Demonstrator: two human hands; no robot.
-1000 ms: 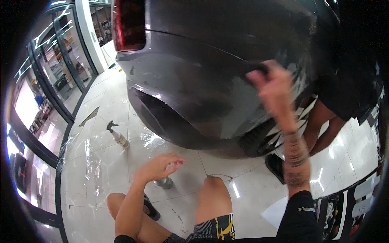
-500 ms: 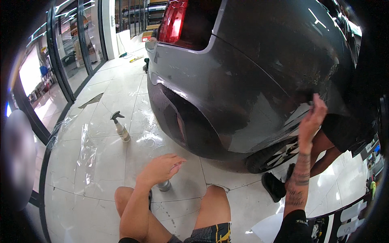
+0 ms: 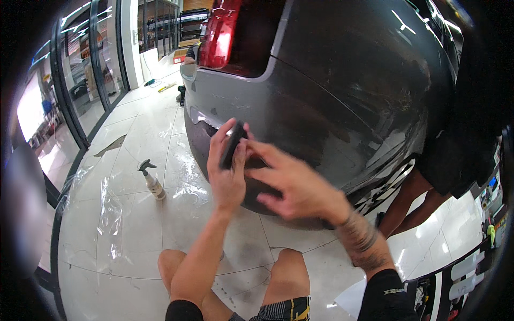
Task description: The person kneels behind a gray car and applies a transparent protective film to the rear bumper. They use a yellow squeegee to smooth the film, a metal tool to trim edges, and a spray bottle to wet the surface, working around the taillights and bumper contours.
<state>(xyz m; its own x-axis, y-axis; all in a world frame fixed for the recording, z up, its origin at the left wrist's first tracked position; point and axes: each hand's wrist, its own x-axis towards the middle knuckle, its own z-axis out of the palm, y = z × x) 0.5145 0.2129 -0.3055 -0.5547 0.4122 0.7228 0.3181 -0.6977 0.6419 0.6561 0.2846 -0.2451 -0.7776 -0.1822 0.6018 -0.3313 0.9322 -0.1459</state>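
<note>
In front of the car's rear corner my left hand [image 3: 227, 179] is closed around a flat, black, rectangular piece [image 3: 233, 145], whose exact kind I cannot make out. My right hand [image 3: 300, 187] is beside it with fingers spread and slightly blurred. Its index fingertip reaches the black piece, perhaps touching it. Behind both hands is the dark grey car's rear bumper [image 3: 316, 128], its surface patchy with a glossy film that wrinkles toward the wheel. Above it is the red tail light [image 3: 218, 40].
A spray bottle [image 3: 153, 182] stands on the tiled floor at left, near crumpled clear film [image 3: 110, 214]. Another person's legs [image 3: 412, 206] are close by the wheel on the right. Glass doors [image 3: 69, 80] line the left side. A striped item [image 3: 460, 289] lies at lower right.
My right hand has come away from the car's side and moved left toward my left hand. My left hand has risen from above my knees and now holds the black piece.
</note>
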